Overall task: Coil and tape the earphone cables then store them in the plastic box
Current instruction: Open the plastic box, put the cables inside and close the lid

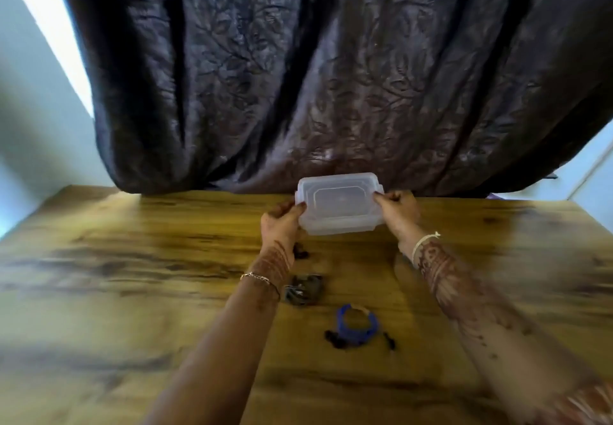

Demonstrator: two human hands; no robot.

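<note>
Holding plastic box [340, 204] between both grips: left hand [282, 222], right hand [398, 210] grasping opposite ends.

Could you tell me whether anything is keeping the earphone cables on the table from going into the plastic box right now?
Yes: the lid is on the plastic box, which the left hand and right hand grip by its ends.
</note>
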